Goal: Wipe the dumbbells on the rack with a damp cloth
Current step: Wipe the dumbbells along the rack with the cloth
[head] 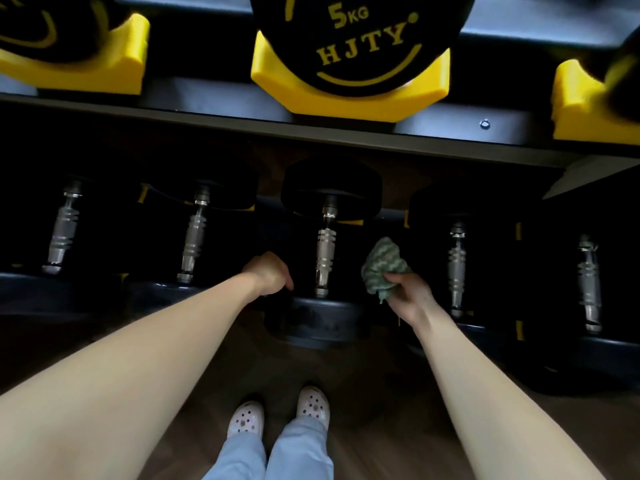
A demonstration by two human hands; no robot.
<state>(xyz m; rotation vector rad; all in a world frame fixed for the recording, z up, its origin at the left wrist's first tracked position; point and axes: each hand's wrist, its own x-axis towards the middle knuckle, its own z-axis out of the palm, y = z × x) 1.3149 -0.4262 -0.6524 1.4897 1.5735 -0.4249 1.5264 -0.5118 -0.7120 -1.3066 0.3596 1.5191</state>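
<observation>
Right hand (407, 296): fingers and thumb closed round the cloth (382, 268), which sticks up above the fist; held just right of the middle dumbbell's handle, not touching it.
Cloth: green, crumpled into a wad. I judge it soft and light, easy to fold round a bar. I cannot confirm it is damp.
Left hand (268, 273): knuckles up, fingers curled downward at the left edge of the near head. I cannot tell whether they grip or only touch it.
Middle dumbbell (325, 261): on the lower tier, between my two hands, its bar pointing away from me.
Handle (325, 251): bright metal, ridged in the middle, rigid. I expect the grooves to snag the cloth a little. It is the one sound place to take hold if the weight must be turned.
Near head (322, 322): black, round, matte, with faint smudges. Broad enough to wipe with a flat pass.
Handling: heavy, by my judgement. Better wiped where it lies, steadied at the head, since round heads may roll.
Neighbouring dumbbells (194, 237): two on each side, lying the same way.
Upper shelf (242, 116): dark, directly above; it carries a 5 kg dumbbell (356, 39) seated in a yellow cradle (346, 102).
Floor (381, 427): dark wood, under my feet.
</observation>
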